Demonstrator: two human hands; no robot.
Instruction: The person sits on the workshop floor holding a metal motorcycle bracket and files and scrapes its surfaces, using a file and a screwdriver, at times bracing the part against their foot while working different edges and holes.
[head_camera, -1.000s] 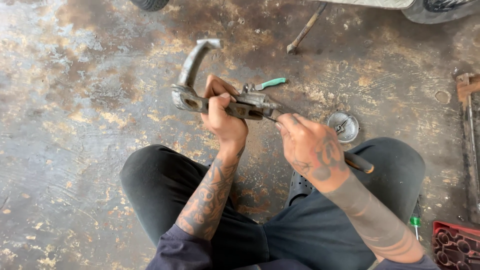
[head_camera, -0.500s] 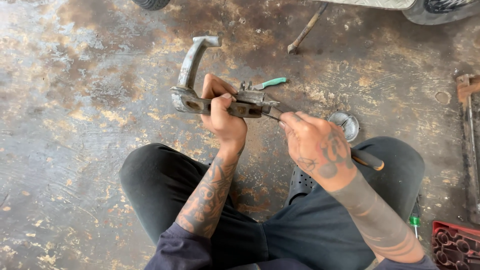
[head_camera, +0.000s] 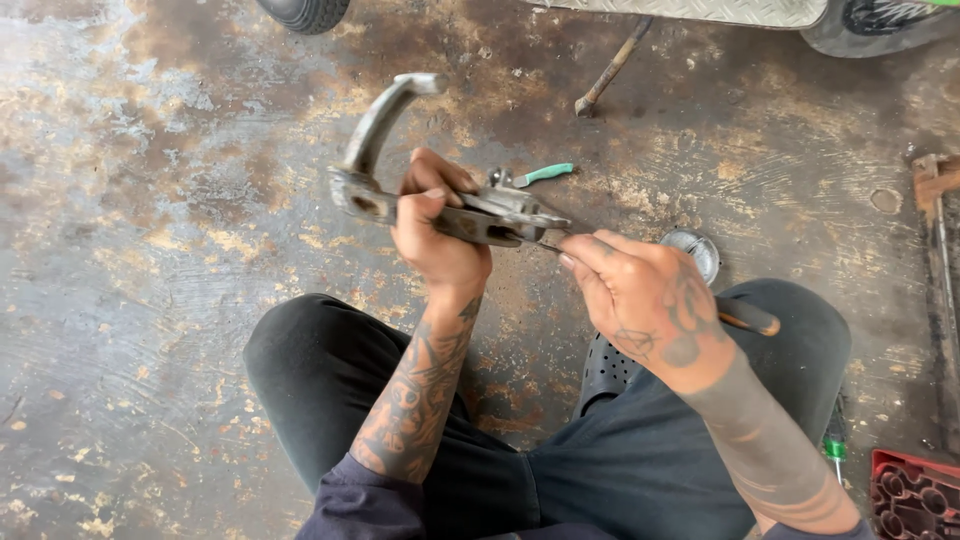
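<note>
A grey cast-metal bracket with a long curved arm (head_camera: 400, 150) is held up in the air over the stained concrete floor (head_camera: 150, 250), in front of the seated person's knees. The left hand (head_camera: 435, 235) is clamped around its flat middle section, fingers wrapped over the top, while the right hand (head_camera: 650, 300) grips a dark-handled screwdriver-like tool (head_camera: 745, 318) whose thin shaft meets the bracket's right end. The bracket looks heavy and rigid – a solid casting, probably greasy and with hard edges – so the thick middle body seems the surest place to grip it, with the curved arm left free as a lever. Just behind the bracket a small green-handled tool (head_camera: 543, 175) lies on the floor, and a round silver metal cap (head_camera: 695, 250) sits near the right hand. Farther off lie a rusty rod-like tool (head_camera: 610, 68) near a dark tyre (head_camera: 305, 12), a long rusty bar (head_camera: 940, 260) at the right edge and a red plastic tray (head_camera: 915, 495) at the lower right corner – none of it crowds the hands.
</note>
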